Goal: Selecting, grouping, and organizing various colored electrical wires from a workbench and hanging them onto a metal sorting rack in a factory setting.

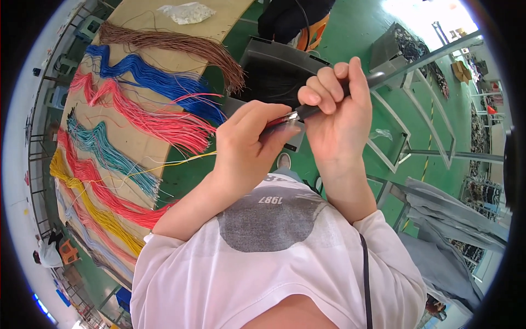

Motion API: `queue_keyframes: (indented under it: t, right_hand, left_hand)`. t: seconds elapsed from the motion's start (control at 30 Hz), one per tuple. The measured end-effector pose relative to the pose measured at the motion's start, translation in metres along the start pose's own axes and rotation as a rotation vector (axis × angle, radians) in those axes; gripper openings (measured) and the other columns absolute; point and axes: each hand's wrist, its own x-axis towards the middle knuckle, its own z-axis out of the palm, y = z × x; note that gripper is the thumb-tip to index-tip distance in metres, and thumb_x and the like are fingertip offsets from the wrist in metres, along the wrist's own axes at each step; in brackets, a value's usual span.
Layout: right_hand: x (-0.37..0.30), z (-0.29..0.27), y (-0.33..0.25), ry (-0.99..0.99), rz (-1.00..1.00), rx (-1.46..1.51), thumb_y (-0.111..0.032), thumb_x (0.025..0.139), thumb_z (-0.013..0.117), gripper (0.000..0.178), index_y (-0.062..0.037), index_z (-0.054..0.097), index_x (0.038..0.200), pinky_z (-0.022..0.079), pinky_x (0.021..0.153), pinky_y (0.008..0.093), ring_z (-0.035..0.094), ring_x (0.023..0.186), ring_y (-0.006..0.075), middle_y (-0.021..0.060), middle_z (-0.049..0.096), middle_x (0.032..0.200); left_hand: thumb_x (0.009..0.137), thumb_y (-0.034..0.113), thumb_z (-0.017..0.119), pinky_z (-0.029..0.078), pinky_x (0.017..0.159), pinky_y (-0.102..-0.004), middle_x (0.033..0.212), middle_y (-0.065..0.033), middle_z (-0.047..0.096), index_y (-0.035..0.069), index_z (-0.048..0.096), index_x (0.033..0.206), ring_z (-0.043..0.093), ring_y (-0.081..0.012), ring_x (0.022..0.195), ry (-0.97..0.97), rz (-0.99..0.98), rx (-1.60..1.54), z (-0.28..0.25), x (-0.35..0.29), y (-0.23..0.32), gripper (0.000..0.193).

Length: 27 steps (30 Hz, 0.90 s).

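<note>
Bearing wire bundles (pixel 148 122) to the left of the left hand (pixel 246 143), the table (pixel 229 12) is holding them apparently not yet handled. Between that hand and the right hand (pixel 338 118), a black tube (pixel 311 111) is meeting a metal-tipped red wire (pixel 292 115); joining is seemingly proceeding, completion not showing. The right hand is clasping the tube; the left is pinching the wire, thumb and fingers together.

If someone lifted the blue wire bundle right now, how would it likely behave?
The blue wire bundle would probably sag rather than stay straight, since it lies in loose zigzag bends. Its strands may splay or snag at the end reaching past the table's edge, where they fan apart. Rolling seems unlikely, as it lies spread out.
</note>
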Motion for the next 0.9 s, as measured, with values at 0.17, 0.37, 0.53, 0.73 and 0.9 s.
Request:
queue_keyframes:
  t: [0.17, 0.37, 0.53, 0.73, 0.9]
  right_hand:
    - [0.002, 0.002, 0.003, 0.007, 0.023, 0.020, -0.026, 0.090, 0.040, 0.028, -0.0076, 0.043, 0.069, 0.032, 0.049, 0.0225, 0.027, 0.045, 0.0078, -0.0023, 0.028, 0.052]
    - [0.003, -0.004, 0.005, -0.067, 0.004, 0.013, -0.032, 0.090, 0.037, 0.031, -0.0100, 0.041, 0.068, 0.034, 0.052, 0.0286, 0.030, 0.048, 0.0112, -0.0001, 0.031, 0.053]
    - [0.001, 0.002, 0.013, -0.079, -0.139, -0.128, -0.032, 0.090, 0.037, 0.031, -0.0100, 0.041, 0.068, 0.032, 0.050, 0.0273, 0.029, 0.047, 0.0106, -0.0005, 0.031, 0.053]
    - [0.005, 0.006, 0.012, -0.103, -0.195, -0.149, -0.032, 0.090, 0.037, 0.031, -0.0103, 0.042, 0.069, 0.030, 0.048, 0.0244, 0.026, 0.045, 0.0088, -0.0018, 0.029, 0.052]
    - [0.007, 0.007, 0.011, -0.087, -0.164, -0.111, -0.031, 0.090, 0.037, 0.031, -0.0106, 0.042, 0.068, 0.029, 0.047, 0.0239, 0.026, 0.045, 0.0084, -0.0025, 0.029, 0.052]
  left_hand:
    - [0.071, -0.002, 0.060, 0.040, 0.050, -0.0215, 0.066, -0.0109, 0.053, -0.002, 0.058, 0.087, 0.051, -0.0170, 0.057, 0.029, 0.229, 0.132, -0.002, 0.003, -0.002, 0.016]
    - [0.074, 0.000, 0.058, 0.039, 0.051, -0.0234, 0.065, -0.0095, 0.053, -0.002, 0.059, 0.089, 0.049, -0.0161, 0.056, -0.002, 0.102, 0.066, -0.002, 0.002, -0.005, 0.015]
    - [0.080, 0.004, 0.054, 0.036, 0.049, -0.0210, 0.066, -0.0043, 0.053, -0.002, 0.058, 0.092, 0.045, -0.0097, 0.056, 0.010, -0.037, -0.129, -0.001, 0.000, -0.011, 0.014]
    - [0.085, 0.009, 0.049, 0.031, 0.048, -0.0148, 0.071, -0.0001, 0.055, 0.000, 0.055, 0.097, 0.038, -0.0007, 0.056, -0.100, -0.468, -0.651, -0.011, 0.007, 0.000, 0.016]
    - [0.085, 0.008, 0.049, 0.031, 0.048, -0.0143, 0.073, -0.0015, 0.056, 0.000, 0.050, 0.095, 0.038, -0.0003, 0.056, -0.101, -0.403, -0.695, -0.008, 0.007, -0.007, 0.013]
